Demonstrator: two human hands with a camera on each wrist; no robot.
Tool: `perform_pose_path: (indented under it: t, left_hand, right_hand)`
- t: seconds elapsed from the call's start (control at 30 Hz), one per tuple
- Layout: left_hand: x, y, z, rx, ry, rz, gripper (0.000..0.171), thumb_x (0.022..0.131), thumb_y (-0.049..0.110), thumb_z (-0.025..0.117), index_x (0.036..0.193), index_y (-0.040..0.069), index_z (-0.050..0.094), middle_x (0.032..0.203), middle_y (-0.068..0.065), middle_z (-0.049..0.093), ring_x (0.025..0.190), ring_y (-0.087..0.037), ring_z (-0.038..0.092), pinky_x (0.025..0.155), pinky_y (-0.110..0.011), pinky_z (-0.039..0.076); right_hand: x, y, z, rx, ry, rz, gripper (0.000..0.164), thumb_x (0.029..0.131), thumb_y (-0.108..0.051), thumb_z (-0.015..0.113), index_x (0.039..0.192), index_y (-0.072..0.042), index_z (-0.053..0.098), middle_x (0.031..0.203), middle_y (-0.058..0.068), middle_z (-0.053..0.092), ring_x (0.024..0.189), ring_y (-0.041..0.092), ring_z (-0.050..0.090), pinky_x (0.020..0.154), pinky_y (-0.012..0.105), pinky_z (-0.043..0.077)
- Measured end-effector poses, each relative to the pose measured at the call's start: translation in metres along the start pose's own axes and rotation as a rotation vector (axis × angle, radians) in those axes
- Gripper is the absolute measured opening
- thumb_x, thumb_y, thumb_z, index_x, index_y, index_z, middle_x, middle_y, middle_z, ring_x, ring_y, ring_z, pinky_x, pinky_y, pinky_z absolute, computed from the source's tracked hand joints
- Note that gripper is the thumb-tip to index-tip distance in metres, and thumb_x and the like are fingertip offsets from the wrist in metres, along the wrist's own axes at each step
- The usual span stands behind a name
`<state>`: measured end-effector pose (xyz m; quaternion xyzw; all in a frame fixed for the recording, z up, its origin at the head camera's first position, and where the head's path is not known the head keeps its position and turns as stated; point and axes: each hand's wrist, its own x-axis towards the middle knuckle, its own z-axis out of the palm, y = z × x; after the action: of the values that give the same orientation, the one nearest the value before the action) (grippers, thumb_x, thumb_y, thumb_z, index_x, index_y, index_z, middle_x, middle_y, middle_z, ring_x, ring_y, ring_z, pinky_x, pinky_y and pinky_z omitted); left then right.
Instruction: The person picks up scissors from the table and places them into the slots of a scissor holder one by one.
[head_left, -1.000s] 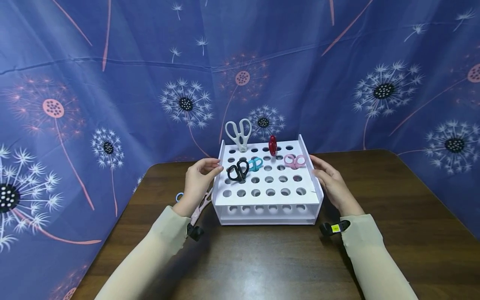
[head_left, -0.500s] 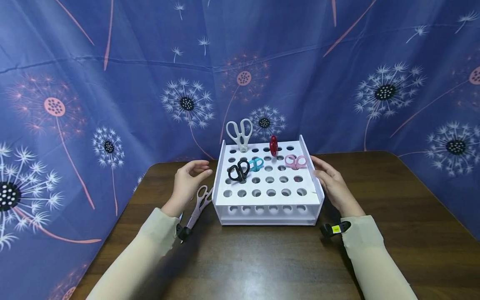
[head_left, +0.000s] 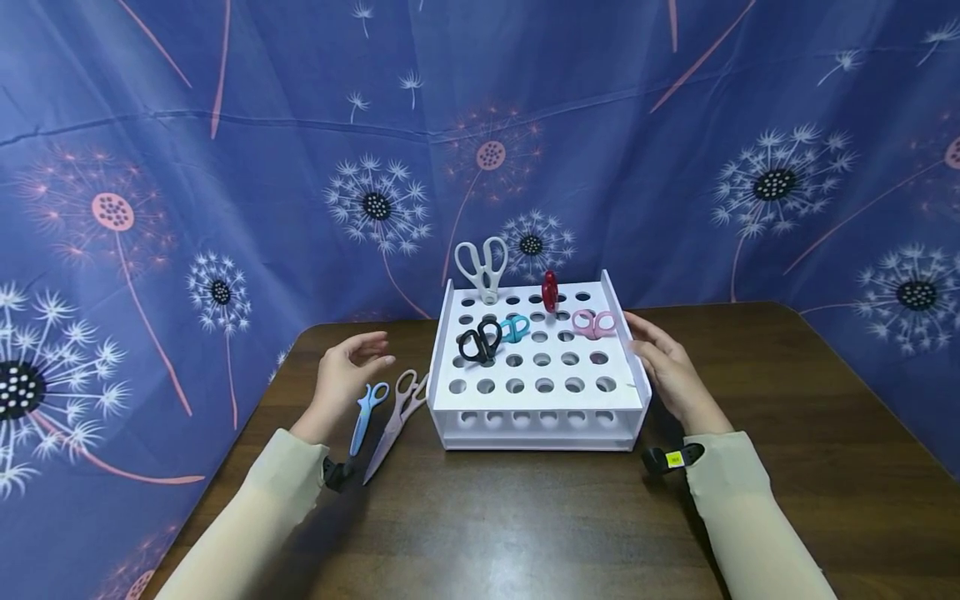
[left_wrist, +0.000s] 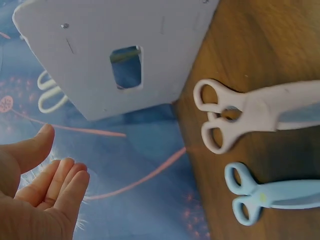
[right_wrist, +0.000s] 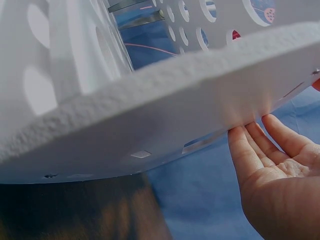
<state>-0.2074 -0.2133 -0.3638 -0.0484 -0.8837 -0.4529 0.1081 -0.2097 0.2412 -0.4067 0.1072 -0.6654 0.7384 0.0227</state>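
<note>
A white rack (head_left: 628, 392) with rows of round holes stands on the table. Handles-up in its holes are white scissors (head_left: 489, 293), black scissors (head_left: 482, 342), teal scissors (head_left: 515, 330), pink scissors (head_left: 593, 327) and a red-handled pair (head_left: 550, 292). My left hand (head_left: 336, 385) hovers left of the rack, holding nothing, thumb apart from the relaxed fingers. Beside it lie blue scissors (left_wrist: 260, 195) and larger pale pink scissors (left_wrist: 257, 107), flat on the wood. The fingertips of my right hand (right_wrist: 280, 170) touch the outer face of the rack's right side panel.
The brown wooden table (head_left: 510, 517) extends in front of the rack and to both sides. Behind it hangs a blue cloth (head_left: 600, 167) with a dandelion print. An oblong opening is cut in the rack's left panel (left_wrist: 160, 60).
My left hand has let go of the rack's left side and moved left and down, uncovering the blue and pale pink scissors. My right hand stays at the right panel.
</note>
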Motion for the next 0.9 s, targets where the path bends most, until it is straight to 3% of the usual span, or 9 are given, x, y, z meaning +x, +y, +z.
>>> perform_pose_path:
  t: [0.2, 0.5, 0.9]
  left_hand:
    - [-0.004, -0.017, -0.005, 0.006, -0.012, -0.044, 0.043, 0.085, 0.015, 0.075, 0.126, 0.007, 0.063, 0.119, -0.014, 0.068, 0.109, -0.028, 0.066, 0.082, -0.024, 0.055]
    - [-0.006, -0.034, -0.009, 0.122, -0.05, -0.068, 0.046, 0.082, 0.011, 0.076, 0.125, 0.001, 0.063, 0.118, -0.019, 0.068, 0.109, -0.034, 0.065, 0.084, -0.038, 0.055]
    - [-0.002, -0.058, -0.008, 0.15, -0.097, -0.139, 0.049, 0.084, 0.012, 0.075, 0.129, 0.001, 0.059, 0.126, -0.022, 0.062, 0.115, -0.039, 0.06, 0.093, -0.045, 0.052]
  right_hand:
    - [0.0, 0.001, 0.0, -0.01, 0.001, 0.005, 0.055, 0.1, -0.018, 0.05, 0.15, -0.002, 0.032, 0.126, -0.009, 0.053, 0.107, 0.001, 0.055, 0.086, 0.013, 0.049]
    - [-0.002, 0.003, -0.001, -0.036, 0.012, 0.013, 0.055, 0.1, -0.02, 0.05, 0.15, -0.004, 0.032, 0.132, -0.006, 0.049, 0.108, 0.0, 0.055, 0.087, 0.012, 0.048]
    - [-0.002, 0.001, 0.0, -0.017, 0.014, 0.007, 0.054, 0.1, -0.017, 0.05, 0.15, -0.003, 0.033, 0.126, -0.01, 0.053, 0.106, 0.001, 0.057, 0.086, 0.014, 0.049]
